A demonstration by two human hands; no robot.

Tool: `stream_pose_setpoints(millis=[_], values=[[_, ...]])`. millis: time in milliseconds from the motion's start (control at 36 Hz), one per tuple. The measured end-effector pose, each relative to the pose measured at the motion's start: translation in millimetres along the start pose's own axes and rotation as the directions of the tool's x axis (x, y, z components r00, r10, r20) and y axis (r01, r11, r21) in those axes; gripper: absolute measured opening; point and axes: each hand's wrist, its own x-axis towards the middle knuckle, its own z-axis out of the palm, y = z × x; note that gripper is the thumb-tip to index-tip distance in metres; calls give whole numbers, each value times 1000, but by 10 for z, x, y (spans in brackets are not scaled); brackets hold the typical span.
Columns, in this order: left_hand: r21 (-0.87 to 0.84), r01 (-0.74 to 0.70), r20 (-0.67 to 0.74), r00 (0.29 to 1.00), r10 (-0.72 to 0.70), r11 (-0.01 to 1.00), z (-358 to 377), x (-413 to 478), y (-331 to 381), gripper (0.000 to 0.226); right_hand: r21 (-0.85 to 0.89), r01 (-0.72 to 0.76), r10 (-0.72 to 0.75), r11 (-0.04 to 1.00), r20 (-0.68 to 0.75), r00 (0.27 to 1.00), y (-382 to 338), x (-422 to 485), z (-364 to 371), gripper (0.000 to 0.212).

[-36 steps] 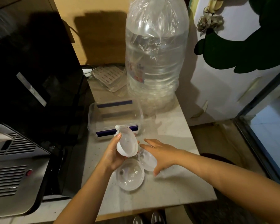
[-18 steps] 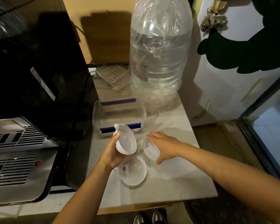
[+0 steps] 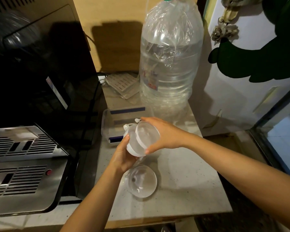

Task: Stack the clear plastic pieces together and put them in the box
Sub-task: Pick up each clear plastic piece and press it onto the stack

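Two clear plastic bowl-shaped pieces (image 3: 141, 139) with white rims are held together above the counter. My left hand (image 3: 122, 156) grips the lower one from below. My right hand (image 3: 164, 133) holds the upper one from the right and presses it against the first. A third clear piece (image 3: 143, 181) lies on the counter just below my left hand. The clear box (image 3: 115, 124) with blue clips stands open right behind the held pieces, partly hidden by them.
A large water bottle (image 3: 171, 64) wrapped in plastic stands behind the box. A black appliance (image 3: 40, 81) and a steel vented one (image 3: 23, 164) line the left side. A slotted white tray (image 3: 122, 84) lies at the back. The counter's edge (image 3: 224, 195) drops off at right.
My right hand lifted the second clear piece off the counter and brought it against the piece in my left hand. The camera moved closer and tilted.
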Motion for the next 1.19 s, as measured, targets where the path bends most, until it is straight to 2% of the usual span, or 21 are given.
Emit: stream_pose_setpoints(millis=[444, 528, 611, 806, 917, 1083, 1194], values=[[-105, -44, -39, 998, 40, 994, 17, -101, 59, 87, 111, 96, -100, 989, 29, 995, -254, 116, 194, 92], [-111, -66, -44, 997, 61, 992, -19, -168, 54, 79, 128, 93, -102, 987, 64, 993, -267, 147, 284, 90], [-93, -79, -35, 996, 76, 992, -22, -193, 46, 67, 119, 82, -95, 989, 101, 990, -247, 160, 337, 99], [-89, -56, -1, 998, 56, 994, -21, -220, 60, 67, 102, 80, -93, 991, 126, 988, -241, 171, 383, 100], [-61, -58, 14, 998, 59, 996, -41, -266, 60, 59, 98, 93, -106, 991, 139, 985, -251, 162, 416, 99], [-56, -85, -51, 995, 83, 995, -88, -383, 60, 75, 37, 105, -110, 994, 219, 969, -259, 221, 469, 103], [-35, -74, -99, 993, 70, 997, -184, -482, 58, 81, 10, 58, -58, 998, 205, 977, -155, 257, 373, 101]])
